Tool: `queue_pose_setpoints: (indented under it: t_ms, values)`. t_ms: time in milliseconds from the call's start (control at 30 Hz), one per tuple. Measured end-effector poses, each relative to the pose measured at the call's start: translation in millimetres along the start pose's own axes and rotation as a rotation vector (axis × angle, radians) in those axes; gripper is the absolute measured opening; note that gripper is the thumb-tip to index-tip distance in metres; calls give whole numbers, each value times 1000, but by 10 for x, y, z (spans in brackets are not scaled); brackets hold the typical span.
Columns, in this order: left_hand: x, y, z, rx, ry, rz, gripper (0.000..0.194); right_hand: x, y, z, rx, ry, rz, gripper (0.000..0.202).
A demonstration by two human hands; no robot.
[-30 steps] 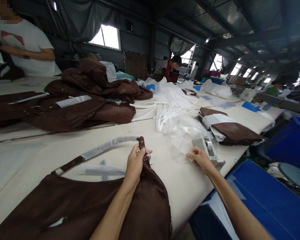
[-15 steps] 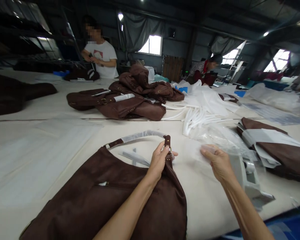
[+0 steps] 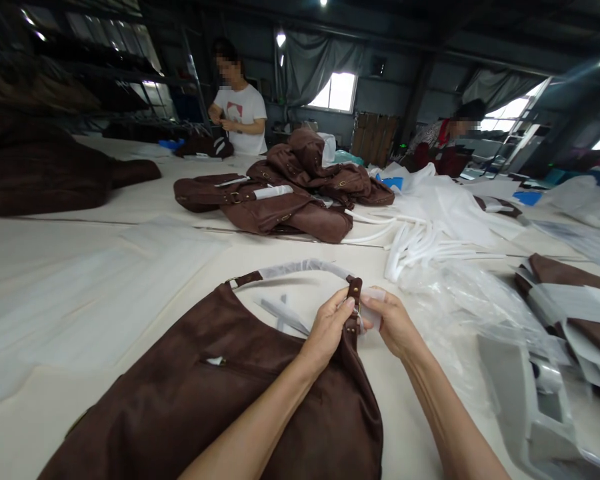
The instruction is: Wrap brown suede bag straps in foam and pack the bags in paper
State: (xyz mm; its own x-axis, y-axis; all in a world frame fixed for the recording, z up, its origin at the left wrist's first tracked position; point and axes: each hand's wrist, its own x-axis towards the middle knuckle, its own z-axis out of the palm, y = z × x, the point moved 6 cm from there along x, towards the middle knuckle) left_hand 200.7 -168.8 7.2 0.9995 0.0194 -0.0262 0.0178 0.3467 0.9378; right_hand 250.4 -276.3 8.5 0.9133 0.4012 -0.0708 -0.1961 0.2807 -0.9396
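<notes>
1. Head view: the fingers of the left hand (image 3: pixel 325 330) are closed narrowly on the strap end (image 3: pixel 355 291), near its metal ring (image 3: pixel 359 308).
2. The right hand (image 3: pixel 394 323) pinches a thin translucent piece (image 3: pixel 379 315) between thumb and fingers, just beside the ring. If this piece touches the ring, I cannot tell.
3. In my judgement, the step in hand is bringing this piece to the metal part. The next move seems to call for a steady left hold and for small, exact right fingertips, so that the thin piece does not fold on itself.
4. The brown bag (image 3: pixel 180 387) lies on the table (image 3: pixel 410 407) below both hands, and its handle (image 3: pixel 305 268), covered with clear wrapping, curves up to the strap end. Some pale strips (image 3: pixel 283 312) lie inside this curve.
5. Farther out, clear plastic (image 3: pixel 460 300) and a grey device (image 3: pixel 507 380) are at the right; more brown bags (image 3: pixel 280 213) are piled behind.
</notes>
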Motion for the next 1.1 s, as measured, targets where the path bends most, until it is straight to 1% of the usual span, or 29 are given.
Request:
queue_pose_setpoints:
  t_ms: [67, 133, 200, 267, 300, 333, 400, 467, 533, 567, 633, 667, 700, 733, 767, 800, 833, 867, 900, 967, 1033, 1100]
  values:
    - [1, 19, 22, -2, -18, -7, 64, -50, 10, 45, 47, -72, 31, 32]
    - [6, 52, 38, 20, -43, 5, 65, -98, -7, 54, 46, -98, 25, 29]
    - [6, 118, 24, 122, -39, 88, 56, -128, -30, 28, 15, -66, 1, 26]
    - [-9, 183, -10, 327, 2, 194, 45, -137, -38, -22, -6, 14, -19, 30]
    - [-22, 199, -26, 452, 31, 223, 42, -137, -31, -46, -5, 55, -19, 33]
    - [-36, 203, -44, 571, 65, 231, 41, -134, -20, -65, 3, 91, -15, 36]
    - [-67, 204, -82, 757, 135, 198, 45, -128, -3, -85, 23, 134, -8, 36]
    - [-104, 256, -126, 850, 218, 191, 51, -125, -12, -87, 39, 150, -20, 34]
    - [-136, 366, -197, 849, 329, 237, 55, -128, -44, -93, 47, 169, -46, 32]
    - [-151, 434, -258, 818, 410, 274, 55, -131, -60, -101, 49, 184, -57, 31]
    - [-172, 543, -421, 691, 589, 335, 55, -134, -76, -119, 56, 211, -64, 30]
    - [-159, 557, -497, 603, 637, 331, 52, -134, -75, -128, 61, 221, -62, 31]
    - [-116, 534, -551, 509, 627, 287, 48, -131, -70, -135, 67, 228, -60, 32]
    - [-49, 476, -568, 413, 558, 205, 46, -127, -62, -141, 71, 231, -59, 32]
    - [25, 399, -545, 323, 448, 102, 47, -119, -53, -144, 71, 232, -59, 32]
    - [88, 323, -486, 247, 321, 4, 50, -109, -44, -141, 69, 227, -59, 32]
    - [135, 266, -408, 190, 203, -66, 51, -95, -34, -133, 64, 216, -57, 32]
    - [171, 237, -330, 153, 111, -97, 50, -79, -25, -119, 59, 198, -52, 31]
    - [201, 234, -266, 131, 59, -87, 47, -60, -19, -103, 53, 181, -47, 32]
    - [257, 255, -179, 120, 29, -20, 40, -23, -16, -87, 31, 165, -38, 32]
    - [306, 251, -148, 120, 55, 19, 35, 4, -23, -102, 6, 169, -29, 33]
    - [344, 225, -154, 122, 86, 29, 33, 13, -17, -136, 4, 144, 3, 35]
